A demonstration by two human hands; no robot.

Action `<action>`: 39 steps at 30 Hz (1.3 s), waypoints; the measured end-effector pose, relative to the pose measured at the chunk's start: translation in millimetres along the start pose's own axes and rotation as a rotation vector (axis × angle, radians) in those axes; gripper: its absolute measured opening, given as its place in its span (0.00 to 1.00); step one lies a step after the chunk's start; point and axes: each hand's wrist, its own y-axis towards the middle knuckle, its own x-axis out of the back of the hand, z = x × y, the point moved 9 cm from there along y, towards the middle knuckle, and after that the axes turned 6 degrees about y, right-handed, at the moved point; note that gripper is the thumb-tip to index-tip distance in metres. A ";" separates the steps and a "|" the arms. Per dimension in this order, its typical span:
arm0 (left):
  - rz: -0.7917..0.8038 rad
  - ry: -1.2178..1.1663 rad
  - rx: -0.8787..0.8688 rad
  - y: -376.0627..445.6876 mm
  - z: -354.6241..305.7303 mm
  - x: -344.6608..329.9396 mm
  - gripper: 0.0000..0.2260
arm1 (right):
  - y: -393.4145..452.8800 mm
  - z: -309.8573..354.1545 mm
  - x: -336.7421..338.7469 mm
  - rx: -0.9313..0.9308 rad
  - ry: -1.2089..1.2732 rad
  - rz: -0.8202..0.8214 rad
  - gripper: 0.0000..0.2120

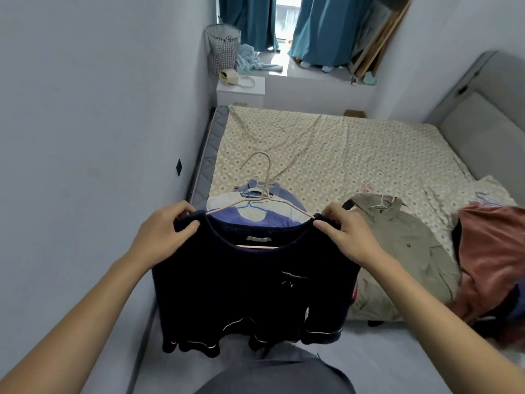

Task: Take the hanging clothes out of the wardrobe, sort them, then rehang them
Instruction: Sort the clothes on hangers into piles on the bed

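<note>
I hold a dark navy knit top [250,291] up in front of me, over the foot of the bed. My left hand [163,236] grips its left shoulder and my right hand [345,237] grips its right shoulder. A pale pink hanger [262,177] sits inside the neckline, its hook sticking up behind the collar. Behind the top, a pile of blue, purple and white clothes on hangers [272,204] lies on the bed. An olive jacket on a hanger [397,245] lies to the right, and a rust-pink garment [491,251] lies further right.
The bed [341,149] has a patterned sheet and a grey headboard [483,120] on the right. A grey wall [85,137] runs close along the left. A white nightstand [241,92], a laundry basket [223,48] and teal curtains [321,29] stand at the far end.
</note>
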 end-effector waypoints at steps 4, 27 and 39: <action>0.042 0.026 0.050 64.5 28.1 -42.9 0.06 | 54.2 -48.9 -32.0 -0.076 -0.001 0.047 0.13; 0.361 0.450 0.282 301.6 117.2 -263.7 0.15 | 310.3 -247.0 -178.3 -0.258 -0.109 0.446 0.18; 0.352 0.469 -0.106 264.9 -7.6 -240.6 0.28 | 194.0 -171.1 -61.5 -0.312 -0.176 0.102 0.25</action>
